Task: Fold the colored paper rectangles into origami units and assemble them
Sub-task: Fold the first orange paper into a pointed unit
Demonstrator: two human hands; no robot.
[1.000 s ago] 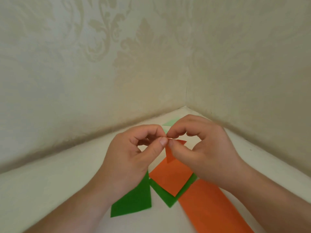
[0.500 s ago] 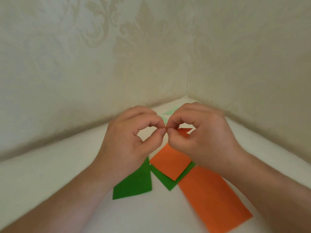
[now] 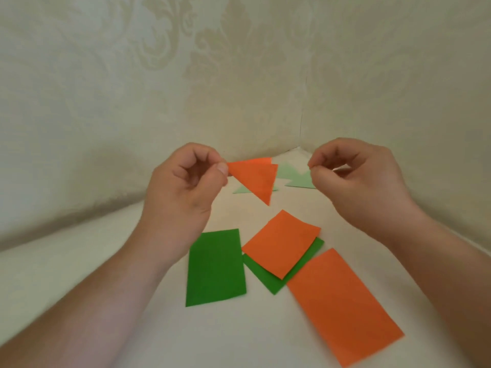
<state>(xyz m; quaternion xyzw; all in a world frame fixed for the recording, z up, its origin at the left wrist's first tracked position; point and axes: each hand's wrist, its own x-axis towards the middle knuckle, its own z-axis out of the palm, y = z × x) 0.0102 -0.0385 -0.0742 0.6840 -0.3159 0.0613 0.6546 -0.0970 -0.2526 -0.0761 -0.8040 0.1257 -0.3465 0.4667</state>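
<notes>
Folded orange triangle (image 3: 255, 179): held above the white surface (image 3: 106, 274), pinched at its left corner between thumb and forefinger of the left hand (image 3: 183, 187). Its point hangs downward; two layers show at the upper right edge. Right hand (image 3: 353, 179): raised at the same height, apart from the triangle, thumb and forefinger tips pressed together, other fingers curled; nothing visible in its grip.

Behind the triangle, pale green folded pieces (image 3: 295, 177) lie on the surface near the wall corner, partly hidden by the triangle and the right thumb; their count cannot be told.

Below the hands: an orange rectangle (image 3: 281, 243) lies tilted on top of a dark green sheet (image 3: 268, 277), covering most of it. Another dark green rectangle (image 3: 215, 266) lies just left, close to it at one corner. A larger orange rectangle (image 3: 342, 304) lies to the right, overlapping the covered green sheet's edge. Patterned cream walls (image 3: 132, 88) close the corner.
</notes>
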